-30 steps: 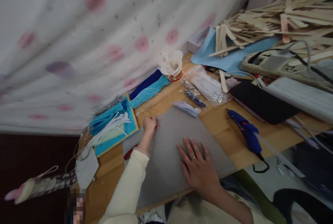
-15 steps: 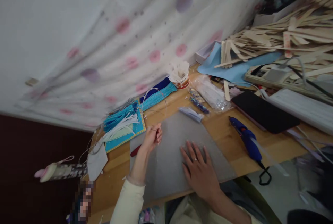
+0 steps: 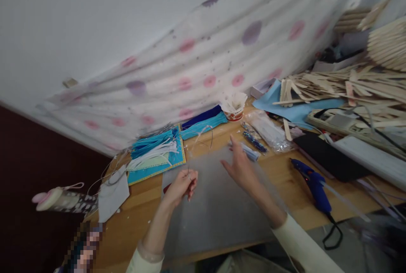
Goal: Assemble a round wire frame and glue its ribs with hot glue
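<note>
Over the left part of the grey mat [image 3: 215, 222], my left hand [image 3: 183, 186] is closed in a pinch on a thin thing, perhaps a wire, too small to make out. A dark red object [image 3: 167, 187] lies partly behind it at the mat's left edge. My right hand [image 3: 241, 165] is raised over the mat's upper right, index finger stretched out and thumb apart, with nothing visible in it. Just beyond it lies a pale blue packet [image 3: 250, 152], partly hidden by the fingers.
A blue glue gun [image 3: 312, 184] and a black phone [image 3: 323, 154] lie on the right. Wooden sticks [image 3: 364, 86] are heaped behind them. Blue and white pipe cleaners [image 3: 155, 150] lie at the left, near a paper cup [image 3: 234, 110]. A spotted curtain hangs behind.
My right hand has lifted from lying flat on the mat and moved up toward the pale blue packet. The view has tilted, and my left hand stays closed near the mat's left side.
</note>
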A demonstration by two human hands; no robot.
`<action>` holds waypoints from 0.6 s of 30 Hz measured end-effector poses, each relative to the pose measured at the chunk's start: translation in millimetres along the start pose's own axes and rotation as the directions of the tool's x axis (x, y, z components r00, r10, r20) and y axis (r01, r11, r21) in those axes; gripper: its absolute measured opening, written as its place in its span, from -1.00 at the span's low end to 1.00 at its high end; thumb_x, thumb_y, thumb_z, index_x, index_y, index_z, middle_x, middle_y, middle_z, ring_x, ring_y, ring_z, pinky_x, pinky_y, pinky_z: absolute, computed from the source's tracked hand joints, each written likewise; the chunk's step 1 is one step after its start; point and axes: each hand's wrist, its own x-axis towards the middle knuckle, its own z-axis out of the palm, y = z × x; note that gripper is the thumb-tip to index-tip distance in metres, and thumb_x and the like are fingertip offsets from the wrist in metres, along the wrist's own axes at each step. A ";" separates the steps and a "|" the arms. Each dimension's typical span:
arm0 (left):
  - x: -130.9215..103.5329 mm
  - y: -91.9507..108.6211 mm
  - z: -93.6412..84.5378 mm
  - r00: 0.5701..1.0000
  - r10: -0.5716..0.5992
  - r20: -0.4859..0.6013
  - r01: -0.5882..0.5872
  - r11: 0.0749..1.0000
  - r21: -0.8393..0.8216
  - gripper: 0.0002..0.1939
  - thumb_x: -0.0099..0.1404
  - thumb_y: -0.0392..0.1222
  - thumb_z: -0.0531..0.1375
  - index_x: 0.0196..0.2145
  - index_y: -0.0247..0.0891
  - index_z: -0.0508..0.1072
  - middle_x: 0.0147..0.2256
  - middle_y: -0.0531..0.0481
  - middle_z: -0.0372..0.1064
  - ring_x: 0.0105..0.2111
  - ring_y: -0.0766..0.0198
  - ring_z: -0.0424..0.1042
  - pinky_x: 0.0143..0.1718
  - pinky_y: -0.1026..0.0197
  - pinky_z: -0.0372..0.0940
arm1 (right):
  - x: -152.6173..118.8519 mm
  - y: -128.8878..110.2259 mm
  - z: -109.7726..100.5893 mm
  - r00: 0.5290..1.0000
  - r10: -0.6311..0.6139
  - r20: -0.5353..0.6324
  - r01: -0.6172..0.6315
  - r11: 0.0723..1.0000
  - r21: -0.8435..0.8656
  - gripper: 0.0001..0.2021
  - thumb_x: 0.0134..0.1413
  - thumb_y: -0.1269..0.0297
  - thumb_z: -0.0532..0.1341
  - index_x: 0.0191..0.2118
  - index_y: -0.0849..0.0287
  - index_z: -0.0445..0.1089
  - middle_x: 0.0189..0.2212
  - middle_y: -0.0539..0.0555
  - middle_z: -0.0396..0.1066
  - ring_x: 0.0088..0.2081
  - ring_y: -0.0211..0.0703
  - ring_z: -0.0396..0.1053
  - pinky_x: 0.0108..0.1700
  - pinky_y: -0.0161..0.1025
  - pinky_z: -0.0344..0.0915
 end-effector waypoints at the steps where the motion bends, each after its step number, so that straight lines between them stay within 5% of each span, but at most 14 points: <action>1: -4.9 -2.2 -5.0 1.000 0.000 -0.007 0.001 1.000 0.019 -0.49 -0.06 0.29 0.24 -0.62 -0.17 0.16 -0.78 0.26 0.04 -0.81 0.48 0.00 -0.84 0.40 0.01 | 18.4 -3.2 7.9 0.998 0.014 0.056 -0.018 0.997 0.081 -0.12 -0.02 0.33 0.23 0.41 0.15 -0.16 0.29 0.36 0.14 -0.03 0.10 0.42 0.08 0.11 0.29; 3: -14.8 -7.0 -16.2 1.000 -0.002 -0.023 0.003 0.998 0.059 -0.50 -0.05 0.30 0.23 -0.61 -0.17 0.17 -0.78 0.26 0.06 -0.82 0.47 0.02 -0.84 0.38 0.01 | 45.3 -7.5 25.8 0.962 0.092 0.257 -0.162 0.951 0.265 -0.20 -0.04 0.31 0.25 0.35 0.12 -0.01 0.18 0.33 0.29 -0.27 -0.08 0.47 -0.07 -0.01 0.35; 5: -24.5 -12.7 -29.2 0.999 -0.005 -0.050 0.010 0.995 0.102 -0.51 -0.02 0.30 0.21 -0.60 -0.16 0.16 -0.78 0.25 0.06 -0.83 0.44 0.03 -0.84 0.37 0.00 | 58.4 -8.2 40.9 0.899 0.123 0.421 -0.286 0.893 0.348 -0.53 0.03 0.19 0.22 0.08 0.20 0.33 -0.16 0.23 0.50 -0.43 -0.15 0.42 -0.22 -0.11 0.36; 7: -33.5 -19.4 -43.2 0.994 0.009 -0.112 0.013 0.981 0.196 -0.55 0.08 0.28 0.13 -0.59 -0.14 0.15 -0.77 0.24 0.06 -0.82 0.40 0.07 -0.80 0.35 0.01 | 61.1 -6.8 48.3 0.862 0.114 0.493 -0.329 0.867 0.374 -0.68 0.09 0.01 0.17 -0.29 0.20 0.42 -0.51 0.08 0.45 -0.53 -0.18 0.34 -0.34 -0.18 0.32; 9: -41.3 -26.3 -56.3 0.974 0.084 -0.209 0.002 0.926 0.378 -0.60 0.23 0.19 0.01 -0.57 -0.14 0.15 -0.76 0.20 0.08 -0.79 0.35 0.14 -0.73 0.33 0.03 | 58.9 -6.2 47.5 0.852 0.096 0.515 -0.339 0.850 0.403 -0.57 0.07 -0.17 0.14 -0.47 0.14 0.34 -0.67 -0.02 0.30 -0.57 -0.21 0.27 -0.38 -0.20 0.28; 12: -48.3 -35.4 -69.3 0.902 0.309 -0.303 -0.032 0.746 0.665 -0.68 0.34 -0.03 -0.10 -0.54 -0.15 0.16 -0.67 0.09 0.22 -0.65 0.27 0.31 -0.57 0.27 0.09 | 55.1 -12.3 38.5 0.843 0.087 0.531 -0.379 0.797 0.471 -0.47 -0.01 -0.33 0.13 -0.46 0.12 0.31 -0.61 -0.03 0.32 -0.50 -0.21 0.31 -0.32 -0.19 0.31; 14: -48.2 -40.1 -71.8 0.843 0.433 -0.318 -0.048 0.651 0.758 -0.72 0.34 -0.13 -0.09 -0.51 -0.16 0.19 -0.57 -0.01 0.33 -0.54 0.22 0.39 -0.48 0.24 0.12 | 54.1 -21.8 32.5 0.841 0.088 0.534 -0.403 0.761 0.508 -0.45 -0.01 -0.36 0.11 -0.35 0.12 0.34 -0.40 0.07 0.46 -0.32 -0.14 0.41 -0.20 -0.15 0.33; 16: -44.2 -43.9 -70.3 0.790 0.511 -0.340 -0.058 0.614 0.787 -0.73 0.35 -0.16 -0.10 -0.48 -0.16 0.23 -0.50 -0.07 0.39 -0.47 0.17 0.42 -0.43 0.21 0.14 | 53.8 -33.4 27.8 0.828 0.085 0.554 -0.439 0.713 0.547 -0.45 0.01 -0.34 0.13 -0.24 0.11 0.37 -0.20 0.13 0.48 -0.14 -0.09 0.43 -0.10 -0.12 0.32; 18: -37.6 -46.9 -67.2 0.732 0.573 -0.367 -0.091 0.617 0.782 -0.73 0.37 -0.18 -0.11 -0.46 -0.16 0.25 -0.49 -0.08 0.39 -0.45 0.15 0.43 -0.39 0.20 0.17 | 54.2 -44.3 23.1 0.802 0.081 0.591 -0.494 0.645 0.582 -0.47 0.00 -0.29 0.18 -0.18 0.11 0.35 -0.24 0.13 0.48 -0.19 -0.11 0.45 -0.16 -0.14 0.32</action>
